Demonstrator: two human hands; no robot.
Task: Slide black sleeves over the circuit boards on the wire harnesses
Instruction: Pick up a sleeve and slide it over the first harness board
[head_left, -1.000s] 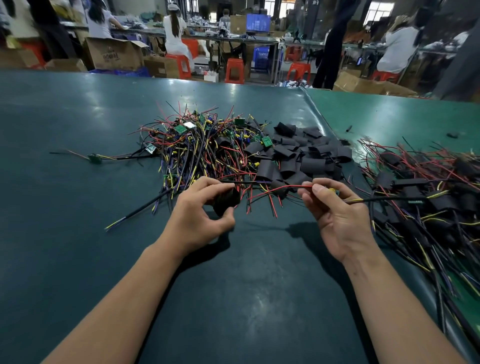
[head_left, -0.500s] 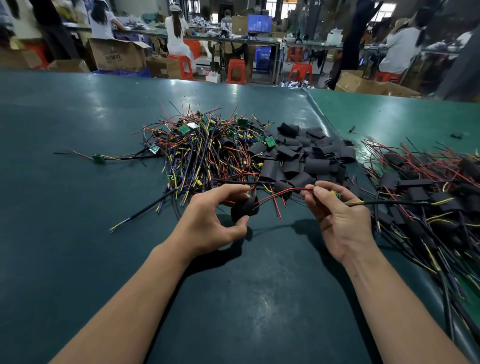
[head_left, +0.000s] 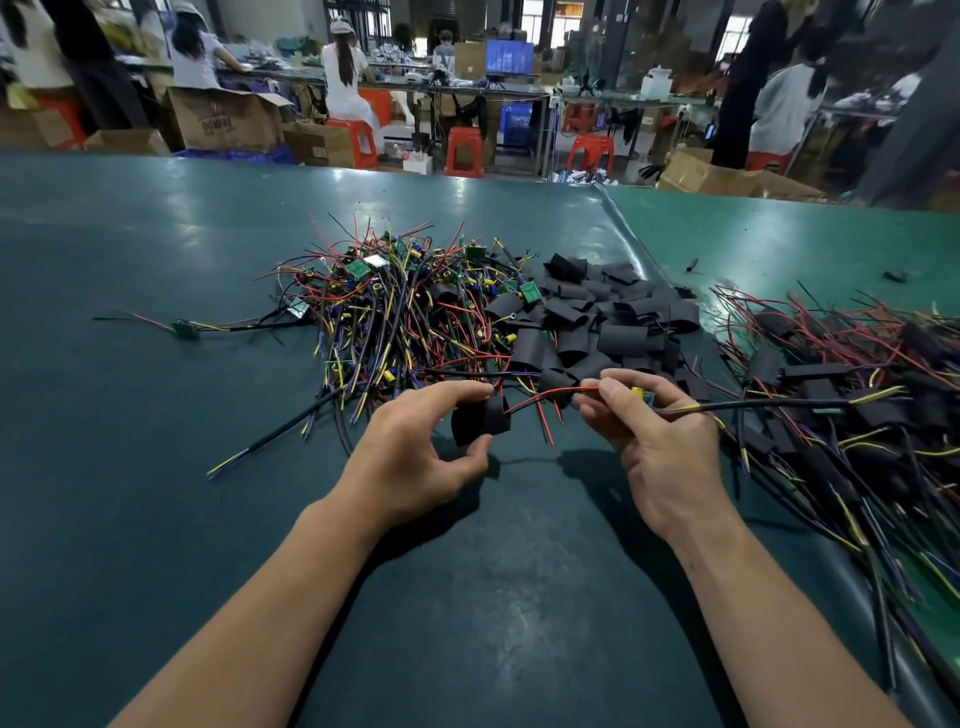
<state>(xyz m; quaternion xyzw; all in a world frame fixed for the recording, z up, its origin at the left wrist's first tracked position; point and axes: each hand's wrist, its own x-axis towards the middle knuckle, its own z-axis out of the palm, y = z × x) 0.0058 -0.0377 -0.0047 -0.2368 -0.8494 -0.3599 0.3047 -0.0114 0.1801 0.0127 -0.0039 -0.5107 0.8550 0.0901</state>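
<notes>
At frame centre, a black sleeve is being pinched by the left hand, now carried rightward along red wires toward the board pinched by the right hand; covering is probably imminent.

Beyond our dark green table we saw a workshop with red stools, cardboard boxes, long benches, a blue screen and bright windows.

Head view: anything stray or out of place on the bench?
One harness with a bare green board lies alone on the mat, left of the main wire pile. Otherwise normal: left hand holds a black sleeve, right hand the wires.
</notes>
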